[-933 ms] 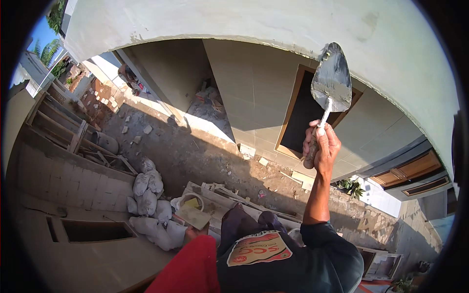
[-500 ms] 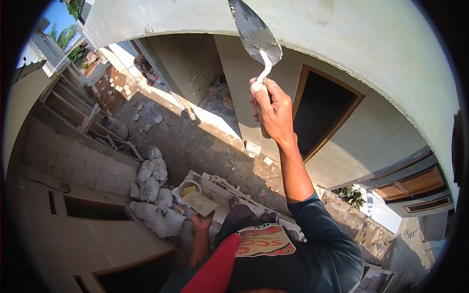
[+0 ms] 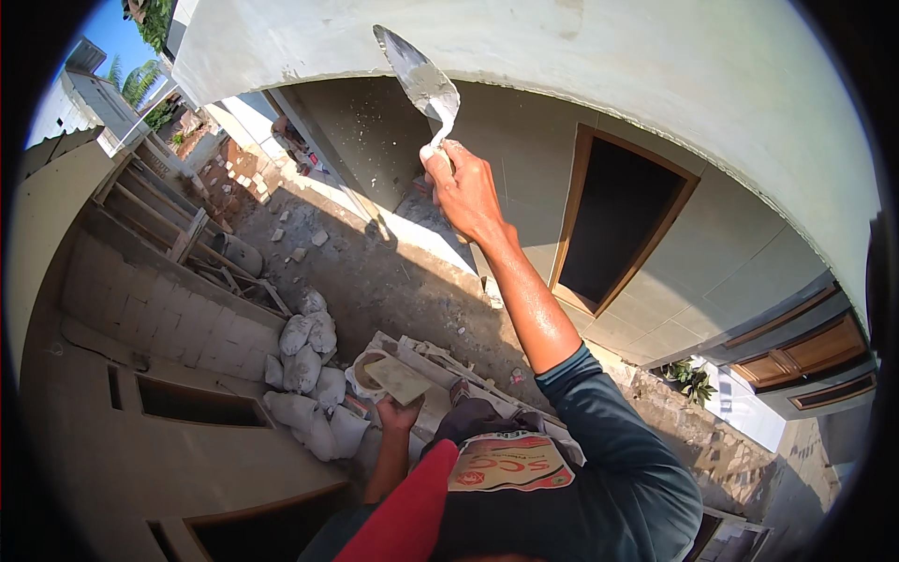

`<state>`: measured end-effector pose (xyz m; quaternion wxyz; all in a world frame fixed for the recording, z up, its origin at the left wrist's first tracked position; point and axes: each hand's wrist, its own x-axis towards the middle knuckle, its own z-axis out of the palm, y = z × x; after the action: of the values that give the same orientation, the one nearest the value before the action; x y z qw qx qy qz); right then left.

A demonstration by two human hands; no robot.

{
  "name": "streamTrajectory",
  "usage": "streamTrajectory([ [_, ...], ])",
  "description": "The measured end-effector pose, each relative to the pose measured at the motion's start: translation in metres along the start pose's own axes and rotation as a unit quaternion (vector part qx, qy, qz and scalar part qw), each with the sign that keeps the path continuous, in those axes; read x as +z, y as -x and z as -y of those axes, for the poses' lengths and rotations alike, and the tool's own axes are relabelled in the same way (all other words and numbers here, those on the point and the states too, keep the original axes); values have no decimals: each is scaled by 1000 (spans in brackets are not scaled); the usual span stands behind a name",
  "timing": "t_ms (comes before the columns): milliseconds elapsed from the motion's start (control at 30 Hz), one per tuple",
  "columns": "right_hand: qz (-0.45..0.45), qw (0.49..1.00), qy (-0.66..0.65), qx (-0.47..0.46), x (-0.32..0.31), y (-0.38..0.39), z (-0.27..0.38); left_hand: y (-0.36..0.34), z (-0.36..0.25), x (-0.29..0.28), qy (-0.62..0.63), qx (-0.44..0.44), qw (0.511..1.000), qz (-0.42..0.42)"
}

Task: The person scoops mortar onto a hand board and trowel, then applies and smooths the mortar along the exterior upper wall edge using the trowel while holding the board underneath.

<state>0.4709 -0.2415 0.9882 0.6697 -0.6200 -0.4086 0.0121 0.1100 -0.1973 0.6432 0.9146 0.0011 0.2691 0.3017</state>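
Observation:
Raised up ahead, my right hand (image 3: 465,194) is closed around the handle of a pointed trowel (image 3: 423,82), its metal blade smeared with grey-white mortar. The blade overlaps the lower edge of a pale plastered wall face (image 3: 646,66); whether it touches cannot be told. Small pale specks hang in the air beneath it. Low and close to my body, my left hand (image 3: 399,415) grips a flat rectangular board (image 3: 397,382) from below, and most of those fingers are hidden. Just behind the board is a round bucket (image 3: 361,372), partly covered by it.
Wooden planks (image 3: 449,367) run beneath me, high above a dirt ground with scattered rubble (image 3: 300,253). White filled sacks (image 3: 302,370) are piled at left, near a block wall (image 3: 159,300). A dark door (image 3: 623,215) stands right of my raised arm. Another person (image 3: 290,140) is far left.
My right hand and the trowel have swung left and slightly down, the blade tilting further left. My left hand still holds the board, with the view shifted slightly.

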Motion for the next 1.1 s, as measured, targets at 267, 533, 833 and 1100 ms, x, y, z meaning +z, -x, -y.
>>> streamTrajectory([
  [267,-216,960,-179,-8,-193,174,14,22,-32,-84,-130,8,990,-43],
  [533,-149,983,-99,29,-197,154,7,12,-40,-43,-162,1,986,30],
  [833,-30,999,-7,32,-131,60,66,-59,-13,30,-112,-50,992,37],
  [1100,-121,981,-127,86,-176,138,6,-6,-16,-17,-116,-5,986,-117],
])
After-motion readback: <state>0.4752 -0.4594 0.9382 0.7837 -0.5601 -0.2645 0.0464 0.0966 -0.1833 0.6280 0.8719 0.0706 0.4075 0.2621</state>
